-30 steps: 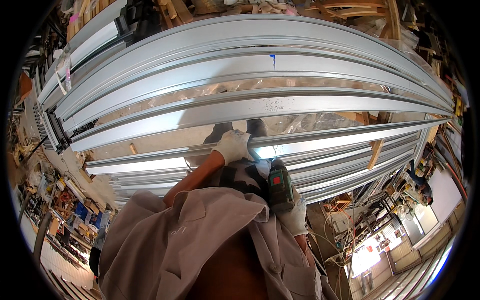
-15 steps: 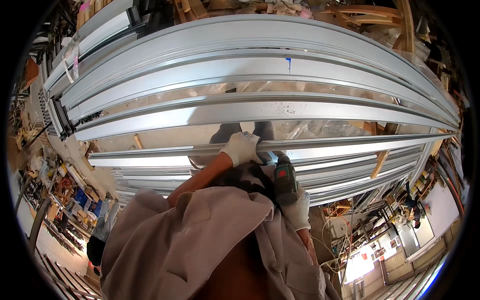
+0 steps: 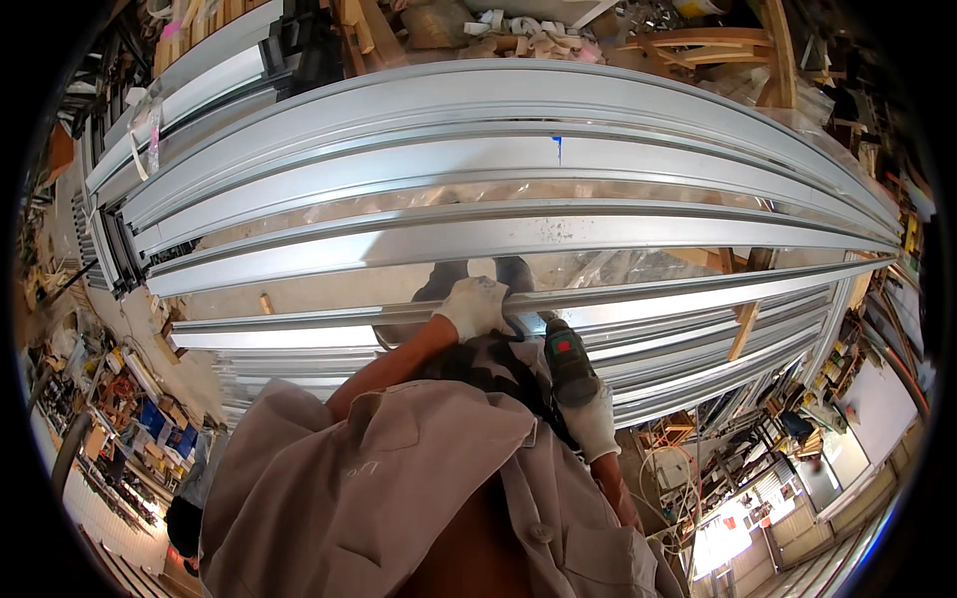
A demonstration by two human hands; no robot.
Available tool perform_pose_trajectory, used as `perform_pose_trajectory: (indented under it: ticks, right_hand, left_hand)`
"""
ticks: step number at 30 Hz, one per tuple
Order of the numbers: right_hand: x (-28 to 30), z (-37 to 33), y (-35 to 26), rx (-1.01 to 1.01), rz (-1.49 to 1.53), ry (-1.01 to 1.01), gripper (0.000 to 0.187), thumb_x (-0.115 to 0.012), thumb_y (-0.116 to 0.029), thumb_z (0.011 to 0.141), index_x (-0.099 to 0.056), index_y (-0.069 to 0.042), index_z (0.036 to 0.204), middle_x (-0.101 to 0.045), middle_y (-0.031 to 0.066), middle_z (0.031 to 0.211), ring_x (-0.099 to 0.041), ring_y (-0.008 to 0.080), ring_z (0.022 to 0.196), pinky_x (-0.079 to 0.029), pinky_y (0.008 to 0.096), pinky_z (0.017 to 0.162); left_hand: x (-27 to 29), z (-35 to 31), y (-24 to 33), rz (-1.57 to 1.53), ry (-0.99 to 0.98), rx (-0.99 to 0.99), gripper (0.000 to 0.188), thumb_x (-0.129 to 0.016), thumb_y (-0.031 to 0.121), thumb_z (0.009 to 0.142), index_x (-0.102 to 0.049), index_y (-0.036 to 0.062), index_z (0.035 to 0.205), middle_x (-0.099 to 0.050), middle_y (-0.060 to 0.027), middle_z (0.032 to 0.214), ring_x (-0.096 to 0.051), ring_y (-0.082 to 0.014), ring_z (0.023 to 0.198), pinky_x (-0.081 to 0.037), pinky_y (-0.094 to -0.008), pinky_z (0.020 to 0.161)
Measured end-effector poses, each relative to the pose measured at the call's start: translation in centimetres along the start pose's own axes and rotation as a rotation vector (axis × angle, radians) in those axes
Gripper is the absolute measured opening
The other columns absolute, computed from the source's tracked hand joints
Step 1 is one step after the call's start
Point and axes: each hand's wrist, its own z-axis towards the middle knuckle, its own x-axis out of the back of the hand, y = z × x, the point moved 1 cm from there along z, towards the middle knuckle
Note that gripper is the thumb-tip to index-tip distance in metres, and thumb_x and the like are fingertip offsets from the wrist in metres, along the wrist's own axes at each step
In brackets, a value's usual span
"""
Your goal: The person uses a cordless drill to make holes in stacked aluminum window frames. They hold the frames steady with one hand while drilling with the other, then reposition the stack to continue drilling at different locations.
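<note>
My left hand [image 3: 473, 308], in a white work glove, wraps over the top of a long silver metal profile [image 3: 638, 302] lying crosswise before me. In my right hand [image 3: 591, 421], also gloved, is a dark green cordless drill [image 3: 570, 371]. The drill's nose points forward at the near side of that profile, just right of my left hand. Whether its tip touches the metal is too small to tell. Part of the right fingers is hidden behind the drill body.
Several more long silver profiles [image 3: 498, 239] lie parallel beyond, one with a blue mark. Others [image 3: 289, 367] are stacked close to my body. Wooden pieces [image 3: 743, 331] show between them. Scrap wood [image 3: 698, 45] lies at the far side. A person [image 3: 186, 523] is behind at the lower left.
The view has shifted slightly, so the far profiles sit lower in the picture. My left hand still grips the profile and the drill stays beside it, its body tilted a little more.
</note>
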Motion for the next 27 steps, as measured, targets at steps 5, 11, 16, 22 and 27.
perform_pose_trajectory:
  ticks: [5,11,16,22,27]
  right_hand:
    - [1.7,-3.4,-2.0,0.001,0.055,-0.024,0.067,-0.082,-0.034,0.072,-0.055,0.004,0.119,-0.058,0.0259,0.117,-0.054,0.0391,0.114,-0.044,0.0468,0.096]
    - [1.5,-7.2,3.7,0.27,-0.073,0.077,0.048,-0.074,-0.024,0.082,-0.061,-0.003,0.123,-0.062,0.0166,0.121,-0.053,0.0378,0.114,-0.04,0.0454,0.099]
    - [-0.9,-6.5,9.1,0.387,0.142,0.387,0.036,-0.08,-0.021,0.075,-0.067,0.003,0.098,-0.07,0.0201,0.087,-0.066,0.0381,0.079,-0.051,0.043,0.07]
    - [-3.4,-3.5,16.0,0.279,0.24,0.319,0.053,-0.082,-0.025,0.071,-0.059,0.003,0.11,-0.064,0.0243,0.101,-0.061,0.042,0.096,-0.049,0.0464,0.08]
    - [-6.6,-2.6,22.7,0.217,0.365,0.309,0.061,-0.085,-0.025,0.07,-0.057,0.004,0.115,-0.062,0.0239,0.106,-0.06,0.0418,0.101,-0.048,0.048,0.083]
  left_hand:
    - [-1.8,0.7,-0.9,0.014,0.069,-0.025,0.065,-0.078,0.055,0.068,-0.066,0.0031,0.106,-0.067,-0.0185,0.113,-0.061,-0.0328,0.113,-0.049,-0.042,0.094]
    - [-1.4,-0.2,-0.5,0.065,0.106,-0.045,0.068,-0.077,0.055,0.071,-0.063,0.0026,0.112,-0.067,-0.0202,0.113,-0.062,-0.0345,0.11,-0.05,-0.0427,0.091]
    - [-2.0,-1.1,-0.2,0.124,0.173,-0.048,0.075,-0.076,0.056,0.073,-0.057,0.0024,0.122,-0.067,-0.0206,0.112,-0.062,-0.0352,0.11,-0.049,-0.0434,0.09]
    - [-2.4,-3.3,2.0,0.247,0.323,0.008,0.095,-0.075,0.06,0.071,-0.044,0.0044,0.141,-0.059,-0.0213,0.126,-0.057,-0.036,0.117,-0.043,-0.0446,0.1]
    - [-5.0,-0.1,3.7,0.299,0.453,-0.112,0.097,-0.076,0.059,0.071,-0.043,0.0028,0.142,-0.048,-0.0226,0.14,-0.051,-0.0362,0.125,-0.041,-0.0444,0.103]
